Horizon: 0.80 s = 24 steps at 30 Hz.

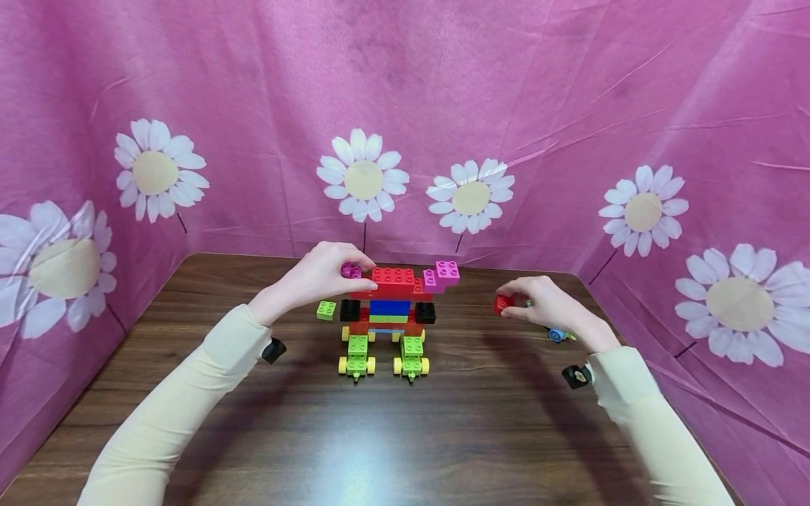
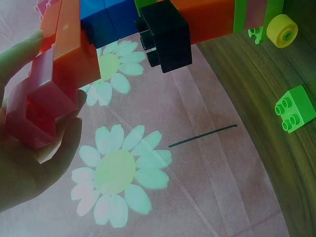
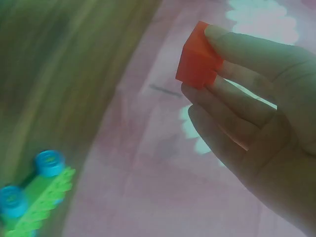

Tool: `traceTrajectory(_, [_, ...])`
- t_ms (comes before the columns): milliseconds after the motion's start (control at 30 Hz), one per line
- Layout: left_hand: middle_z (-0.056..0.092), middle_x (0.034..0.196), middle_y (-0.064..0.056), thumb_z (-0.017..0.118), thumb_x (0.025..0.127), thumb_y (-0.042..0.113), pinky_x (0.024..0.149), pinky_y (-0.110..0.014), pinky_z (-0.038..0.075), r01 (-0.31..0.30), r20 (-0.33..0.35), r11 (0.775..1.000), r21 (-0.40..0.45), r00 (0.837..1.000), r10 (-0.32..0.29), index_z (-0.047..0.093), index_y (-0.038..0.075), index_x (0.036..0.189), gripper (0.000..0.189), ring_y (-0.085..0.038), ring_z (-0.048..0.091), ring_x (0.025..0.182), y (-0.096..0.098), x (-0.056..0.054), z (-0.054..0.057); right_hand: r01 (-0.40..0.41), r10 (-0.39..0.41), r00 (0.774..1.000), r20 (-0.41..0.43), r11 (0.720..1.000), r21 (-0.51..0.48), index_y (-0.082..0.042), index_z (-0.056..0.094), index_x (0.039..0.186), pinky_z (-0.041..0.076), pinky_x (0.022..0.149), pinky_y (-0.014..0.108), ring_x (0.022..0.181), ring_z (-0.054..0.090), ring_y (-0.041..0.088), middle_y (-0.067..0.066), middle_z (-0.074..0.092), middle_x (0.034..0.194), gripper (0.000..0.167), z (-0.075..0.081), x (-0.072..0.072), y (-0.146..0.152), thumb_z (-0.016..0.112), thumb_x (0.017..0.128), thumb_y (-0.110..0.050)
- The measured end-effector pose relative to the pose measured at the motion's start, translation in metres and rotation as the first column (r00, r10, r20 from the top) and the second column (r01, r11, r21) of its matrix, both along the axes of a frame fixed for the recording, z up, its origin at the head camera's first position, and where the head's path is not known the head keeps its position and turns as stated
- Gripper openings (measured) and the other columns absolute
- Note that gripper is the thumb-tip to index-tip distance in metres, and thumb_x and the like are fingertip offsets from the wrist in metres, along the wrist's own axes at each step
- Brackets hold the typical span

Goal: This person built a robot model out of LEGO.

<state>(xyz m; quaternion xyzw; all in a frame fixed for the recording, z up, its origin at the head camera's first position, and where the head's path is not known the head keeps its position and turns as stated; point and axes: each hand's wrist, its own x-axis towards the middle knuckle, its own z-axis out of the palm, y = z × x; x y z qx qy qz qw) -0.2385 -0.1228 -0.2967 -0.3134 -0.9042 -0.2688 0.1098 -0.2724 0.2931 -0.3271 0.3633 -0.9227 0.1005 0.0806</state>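
Observation:
A figure of toy building bricks stands mid-table, with a red top [image 1: 394,275], a blue middle [image 1: 389,308] and black bricks at its sides. Pink bricks [image 1: 446,272] jut from its right end. My left hand [image 1: 323,270] grips the top at its left end, thumb in front; other pink bricks [image 2: 42,98] sit between thumb and fingers in the left wrist view. Off to the right, my right hand [image 1: 541,301] pinches a small red brick [image 3: 198,57] between thumb and fingertips, above the table and apart from the figure.
Green wheeled bases [image 1: 357,346] with yellow wheels stand under the figure. A loose green brick [image 2: 295,109] lies on the wooden table [image 1: 285,414] left of it. Near the right hand is a green piece with blue wheels [image 3: 37,195]. Pink flowered cloth [image 1: 405,84] hangs behind.

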Motion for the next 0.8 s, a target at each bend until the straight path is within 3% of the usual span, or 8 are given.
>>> traceTrajectory(300, [0.076, 0.095, -0.003, 0.081, 0.081, 0.032, 0.078, -0.033, 0.053, -0.001, 0.001, 1.000, 0.011, 1.000, 0.001, 0.077, 0.011, 0.106, 0.032, -0.014, 0.060, 0.080, 0.000, 0.000, -0.001, -0.021, 0.020, 0.999, -0.033, 0.999, -0.035, -0.001, 0.073, 0.109, 0.058, 0.079, 0.041, 0.087, 0.069, 0.020, 0.009, 0.076, 0.097, 0.032, 0.044, -0.005, -0.037, 0.081, 0.081, -0.014])
traceTrajectory(800, [0.076, 0.101, -0.003, 0.080, 0.083, 0.034, 0.079, -0.034, 0.056, -0.008, 0.033, 1.000, 0.015, 0.999, 0.008, 0.077, 0.012, 0.108, 0.033, -0.015, 0.061, 0.083, -0.001, -0.002, -0.004, -0.154, 0.147, 0.979, -0.144, 0.987, -0.038, -0.007, 0.072, 0.111, 0.052, 0.075, 0.033, 0.079, 0.059, 0.015, 0.001, 0.071, 0.089, 0.030, 0.094, -0.008, -0.088, 0.080, 0.084, -0.017])
